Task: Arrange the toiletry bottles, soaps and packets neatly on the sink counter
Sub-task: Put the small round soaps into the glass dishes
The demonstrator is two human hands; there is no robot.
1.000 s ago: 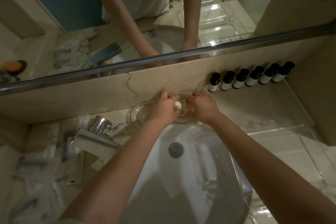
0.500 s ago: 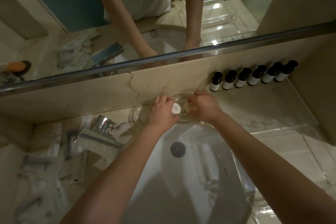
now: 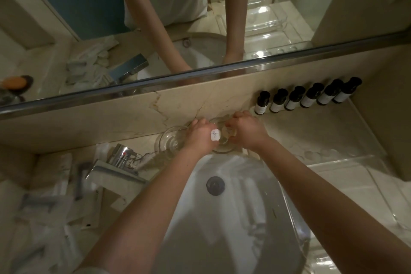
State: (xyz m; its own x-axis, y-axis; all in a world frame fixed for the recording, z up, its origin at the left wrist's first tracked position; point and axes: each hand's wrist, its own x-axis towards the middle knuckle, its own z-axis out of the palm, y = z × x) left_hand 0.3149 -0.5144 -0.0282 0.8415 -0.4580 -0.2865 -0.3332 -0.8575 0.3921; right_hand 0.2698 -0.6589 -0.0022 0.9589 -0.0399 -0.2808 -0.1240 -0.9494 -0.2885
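Note:
Both hands meet behind the sink over a clear glass dish (image 3: 223, 148). My left hand (image 3: 200, 137) pinches a small round white wrapped soap (image 3: 214, 135) above the dish. My right hand (image 3: 246, 132) grips the dish's far right rim; what its fingers cover is hidden. A second clear glass dish (image 3: 170, 142) stands just left, partly under my left hand. Several dark bottles with white labels (image 3: 308, 98) line the back wall at the right. White packets (image 3: 44, 202) lie scattered on the counter at the left.
The white sink basin (image 3: 222, 218) with its drain (image 3: 215, 185) fills the near middle. A chrome faucet (image 3: 121, 162) stands left of it. A clear tray (image 3: 355, 162) lies on the right counter. A mirror with a metal rail (image 3: 200, 73) runs above.
The soap in my left hand has turned so its label faces up, and shifted slightly over the dish. My right hand stays at the dish rim.

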